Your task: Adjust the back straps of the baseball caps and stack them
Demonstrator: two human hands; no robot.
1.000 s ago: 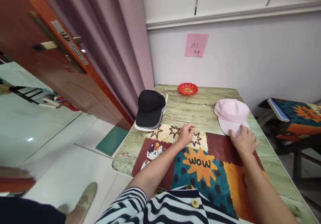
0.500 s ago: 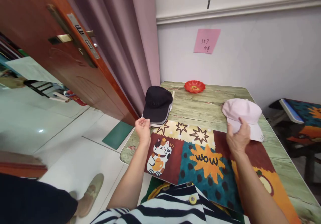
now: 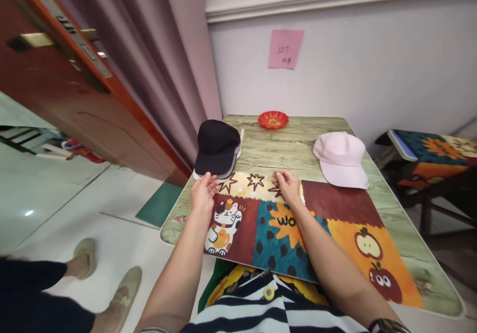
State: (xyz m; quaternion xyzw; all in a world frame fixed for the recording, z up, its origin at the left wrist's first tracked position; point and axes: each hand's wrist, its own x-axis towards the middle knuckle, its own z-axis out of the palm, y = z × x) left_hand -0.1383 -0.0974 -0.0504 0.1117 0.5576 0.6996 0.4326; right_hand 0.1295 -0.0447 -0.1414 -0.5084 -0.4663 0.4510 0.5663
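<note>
A black cap (image 3: 218, 141) rests on top of lighter caps, whose grey and white brims show below it, at the table's left side. My left hand (image 3: 203, 194) is just in front of its brim, fingers loosely bent and apart; whether a fingertip touches the brim I cannot tell. Over the upper middle of a patterned mat (image 3: 343, 201), my right hand (image 3: 288, 186) hovers with nothing in it, its fingers half curled and apart. A pale pink cap (image 3: 341, 156) sits at the right, its brim toward me and overlapping the table by the mat.
A red scalloped dish (image 3: 273, 120) stands at the back of the wood-patterned table (image 3: 283, 146). A wooden door (image 3: 112, 124) and a mauve curtain (image 3: 167, 49) close in on the left. Another person's shoes (image 3: 126, 288) are on the floor there. A stool (image 3: 428, 149) stands right.
My right hand has let go of the pink cap and moved left over the mat. The left hand stays by the black cap. The view has turned slightly right.
</note>
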